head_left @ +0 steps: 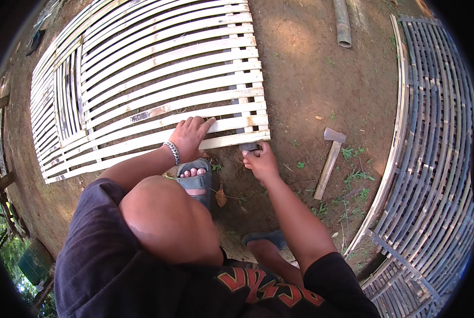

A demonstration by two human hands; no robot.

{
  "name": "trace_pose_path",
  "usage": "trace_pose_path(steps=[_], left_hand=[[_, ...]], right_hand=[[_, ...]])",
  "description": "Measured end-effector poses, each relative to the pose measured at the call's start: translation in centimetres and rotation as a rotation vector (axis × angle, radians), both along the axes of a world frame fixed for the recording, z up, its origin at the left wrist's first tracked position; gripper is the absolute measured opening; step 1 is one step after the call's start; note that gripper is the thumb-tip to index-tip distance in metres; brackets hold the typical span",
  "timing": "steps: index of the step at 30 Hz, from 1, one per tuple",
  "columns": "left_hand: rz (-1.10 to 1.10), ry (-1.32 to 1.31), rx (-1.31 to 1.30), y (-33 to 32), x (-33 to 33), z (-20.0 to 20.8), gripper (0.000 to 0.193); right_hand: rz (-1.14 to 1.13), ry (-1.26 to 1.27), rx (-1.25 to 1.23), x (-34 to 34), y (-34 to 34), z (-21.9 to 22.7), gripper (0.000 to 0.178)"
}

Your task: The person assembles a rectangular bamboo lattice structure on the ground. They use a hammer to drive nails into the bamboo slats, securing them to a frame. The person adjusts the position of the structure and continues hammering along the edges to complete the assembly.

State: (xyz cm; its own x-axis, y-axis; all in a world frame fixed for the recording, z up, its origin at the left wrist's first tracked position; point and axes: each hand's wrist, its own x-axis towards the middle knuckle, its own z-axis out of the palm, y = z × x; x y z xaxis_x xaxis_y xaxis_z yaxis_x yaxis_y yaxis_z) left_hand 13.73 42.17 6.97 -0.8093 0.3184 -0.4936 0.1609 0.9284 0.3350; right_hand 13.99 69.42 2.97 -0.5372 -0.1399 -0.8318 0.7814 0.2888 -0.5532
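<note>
A panel of pale split-bamboo slats lies on the ground ahead of me, with dark crosspieces crossing beneath the slats. My left hand rests on the slats along its near edge, fingers stretched out over them. At the near right corner, a short dark end of a crosspiece sticks out past the last slat. My right hand pinches that end between thumb and fingers. Part of the grip is hidden by the hand itself.
A hatchet with a wooden handle lies on the dirt to the right. Farther off is a bamboo pole. A weathered slatted panel runs along the right side. My sandalled foot is close to the panel's near edge.
</note>
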Motion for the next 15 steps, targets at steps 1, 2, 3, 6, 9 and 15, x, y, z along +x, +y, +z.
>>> trace_pose_path(steps=[1,2,3,6,9,15], left_hand=[[0.002,0.008,0.003,0.0,0.0,0.0,0.104],[0.004,0.017,0.007,0.0,0.1,-0.1,0.104],[0.006,0.025,0.009,0.0,0.1,-0.1,0.104],[0.016,0.009,0.013,-0.1,0.1,0.2,0.103],[0.014,0.018,0.014,-0.2,0.3,0.1,0.103],[0.003,0.017,0.001,-0.3,0.3,-0.7,0.107]], right_hand=[[0.0,0.018,0.005,0.3,0.3,-0.5,0.064],[0.001,0.035,0.009,0.8,0.7,-1.5,0.066],[0.001,0.053,0.012,0.8,0.6,-1.4,0.068],[-0.152,0.001,-0.047,0.9,-0.2,-1.0,0.064],[-0.275,-0.015,-0.011,0.5,-0.9,-1.5,0.06],[-0.287,0.06,0.029,0.7,-0.4,-2.7,0.054]])
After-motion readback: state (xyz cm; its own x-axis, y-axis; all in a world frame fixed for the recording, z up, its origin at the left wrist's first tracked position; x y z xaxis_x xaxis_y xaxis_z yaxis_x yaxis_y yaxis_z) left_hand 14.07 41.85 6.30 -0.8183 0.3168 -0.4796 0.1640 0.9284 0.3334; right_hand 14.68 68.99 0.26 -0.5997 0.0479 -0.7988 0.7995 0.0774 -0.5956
